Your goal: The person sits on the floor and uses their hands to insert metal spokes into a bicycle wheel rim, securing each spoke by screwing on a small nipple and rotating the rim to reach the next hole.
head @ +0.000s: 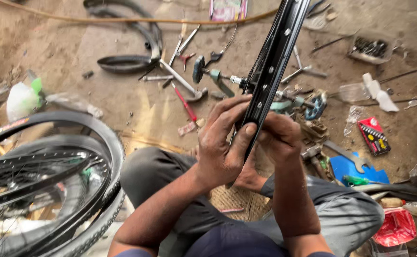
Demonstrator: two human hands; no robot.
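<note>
now both hands are gripping one black rim (271,62), drilled with spoke holes, standing on edge above the lap: left hand (222,143) curling round it, right hand (279,138) closing beside. two tyred wheels (51,190) are lying left.

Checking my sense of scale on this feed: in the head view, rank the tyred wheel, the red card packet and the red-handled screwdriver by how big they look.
1. Tyred wheel, by far the largest, though nearness to the camera inflates it.
2. and 3. Red-handled screwdriver and red card packet: they look about alike, so no ranking.
</note>
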